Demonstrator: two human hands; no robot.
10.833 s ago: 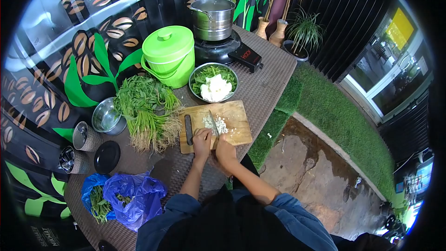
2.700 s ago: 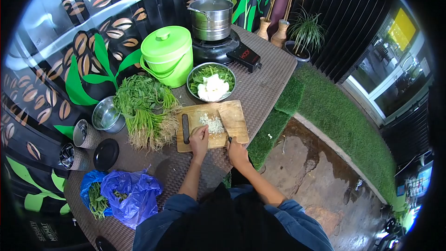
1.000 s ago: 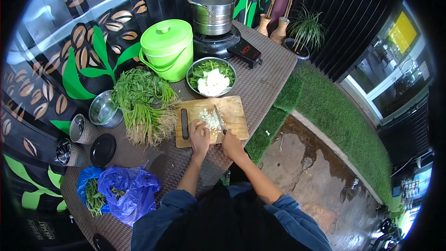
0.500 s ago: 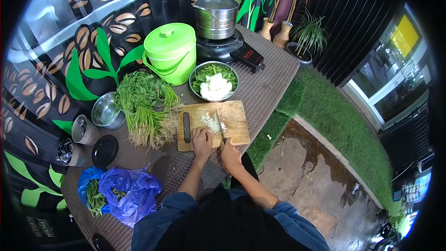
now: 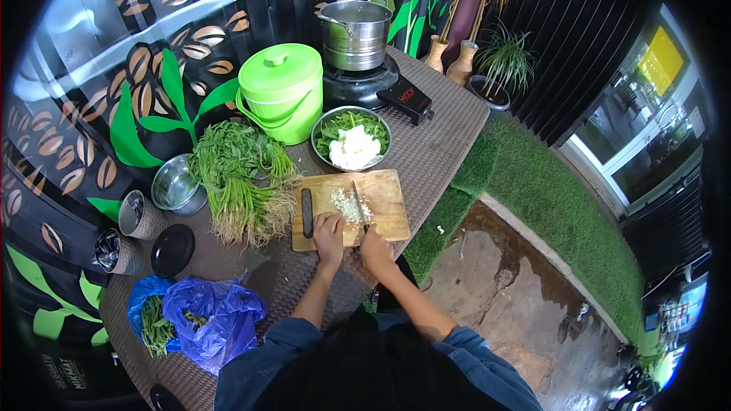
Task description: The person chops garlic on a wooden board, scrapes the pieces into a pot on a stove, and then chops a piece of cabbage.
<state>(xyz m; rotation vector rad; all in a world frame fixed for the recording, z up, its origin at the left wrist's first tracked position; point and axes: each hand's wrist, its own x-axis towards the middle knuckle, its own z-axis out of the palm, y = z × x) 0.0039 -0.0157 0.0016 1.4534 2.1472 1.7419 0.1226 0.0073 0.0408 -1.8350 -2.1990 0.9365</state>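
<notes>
A wooden cutting board lies on the brown mat-covered table. A small pile of finely chopped white pieces sits in its middle. My right hand grips a knife whose blade rests on the pile. My left hand lies on the board's near edge, fingers curled beside the pile. A dark slot runs along the board's left side.
A steel bowl of greens and white pieces stands behind the board, then a green lidded bucket and a steel pot on a stove. Leafy greens, a small steel bowl and blue bags lie left. The table edge drops to grass on the right.
The knife has kept working over the chopped pile, swinging from the board's right side back onto the pile. The pile has grown finer. My left hand has stayed beside it.
</notes>
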